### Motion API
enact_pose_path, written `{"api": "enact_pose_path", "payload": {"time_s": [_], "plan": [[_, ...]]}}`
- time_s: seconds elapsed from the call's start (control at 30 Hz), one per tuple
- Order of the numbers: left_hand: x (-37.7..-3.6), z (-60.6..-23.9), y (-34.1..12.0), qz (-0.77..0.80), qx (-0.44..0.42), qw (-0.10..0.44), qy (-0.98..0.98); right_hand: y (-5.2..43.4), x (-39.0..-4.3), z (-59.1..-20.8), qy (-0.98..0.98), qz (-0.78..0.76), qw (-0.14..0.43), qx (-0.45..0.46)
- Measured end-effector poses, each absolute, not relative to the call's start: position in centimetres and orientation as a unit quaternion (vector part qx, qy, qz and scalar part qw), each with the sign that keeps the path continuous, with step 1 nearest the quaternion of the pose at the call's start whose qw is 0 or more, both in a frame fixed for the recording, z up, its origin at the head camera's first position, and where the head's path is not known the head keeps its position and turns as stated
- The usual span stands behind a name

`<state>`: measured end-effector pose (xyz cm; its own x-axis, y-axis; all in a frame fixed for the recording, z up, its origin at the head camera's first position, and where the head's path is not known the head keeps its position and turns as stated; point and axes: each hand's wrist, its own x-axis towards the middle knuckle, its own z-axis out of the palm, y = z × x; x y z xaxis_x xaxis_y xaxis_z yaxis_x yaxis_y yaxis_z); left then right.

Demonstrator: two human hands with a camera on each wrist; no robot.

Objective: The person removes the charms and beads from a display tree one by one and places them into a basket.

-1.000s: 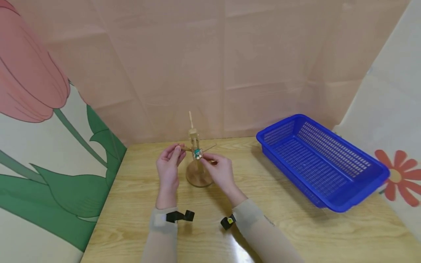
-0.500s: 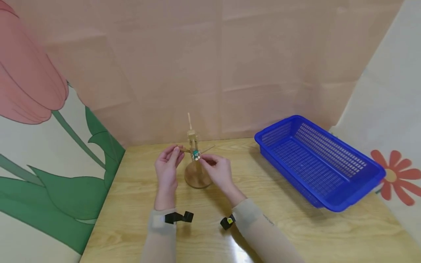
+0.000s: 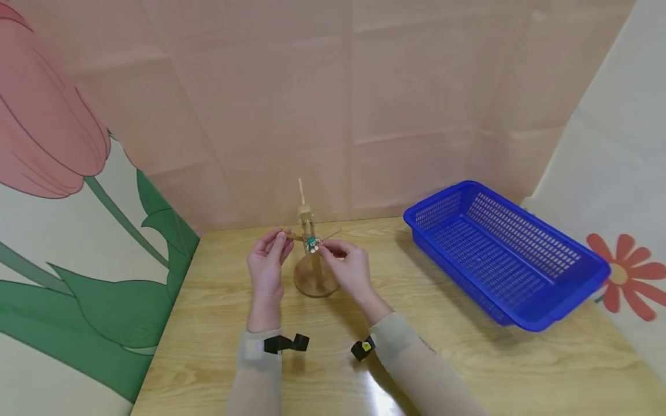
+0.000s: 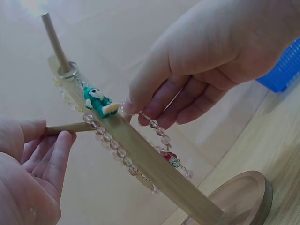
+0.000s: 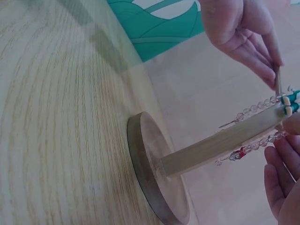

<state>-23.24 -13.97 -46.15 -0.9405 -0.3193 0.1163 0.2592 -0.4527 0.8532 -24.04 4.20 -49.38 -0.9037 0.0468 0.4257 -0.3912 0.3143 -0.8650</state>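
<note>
A wooden stand with a round base (image 3: 312, 281) and an upright post (image 4: 154, 164) is at the back middle of the table. A string of clear beads (image 4: 112, 143) with a small green charm (image 4: 97, 101) hangs on the post from a metal ring (image 4: 69, 71). My left hand (image 3: 267, 260) pinches the thin side peg (image 4: 70, 127) to the left of the post. My right hand (image 3: 346, 266) pinches the bead string (image 3: 312, 245) just right of the post, thumb and forefinger (image 4: 133, 105) closed on it. In the right wrist view the beads (image 5: 253, 108) drape over the tilted post (image 5: 220, 143).
A blue plastic mesh basket (image 3: 567, 303) lies at the right of the wooden table (image 3: 468, 370), with nothing visible in it. Cloth backdrops printed with flowers close in the back and both sides.
</note>
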Motion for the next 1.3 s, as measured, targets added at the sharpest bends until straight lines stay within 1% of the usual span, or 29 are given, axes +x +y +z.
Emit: {"api": "enact_pose_path", "payload": {"time_s": [0.4, 0.67, 1.0, 1.2, 1.3], "plan": [[-23.1, -46.4, -13.8, -0.854, 0.038, 0.167, -0.490, 4.7, -23.7, -48.9, -0.767, 0.603, 0.191, 0.106], [-23.0, -46.2, -13.8, -0.854, 0.039, 0.168, -0.492, 5.1, -23.8, -48.4, -0.762, 0.597, 0.229, 0.104], [-23.1, -46.0, -13.7, -0.851, 0.034, 0.164, -0.497, 6.3, -23.7, -47.7, -0.725, 0.639, 0.247, 0.080], [-23.1, -46.0, -13.7, -0.851, 0.035, 0.167, -0.497, 6.8, -24.0, -47.4, -0.703, 0.663, 0.249, 0.066], [-23.1, -46.0, -13.9, -0.852, 0.036, 0.170, -0.494, 6.9, -24.1, -47.3, -0.703, 0.666, 0.242, 0.055]]}}
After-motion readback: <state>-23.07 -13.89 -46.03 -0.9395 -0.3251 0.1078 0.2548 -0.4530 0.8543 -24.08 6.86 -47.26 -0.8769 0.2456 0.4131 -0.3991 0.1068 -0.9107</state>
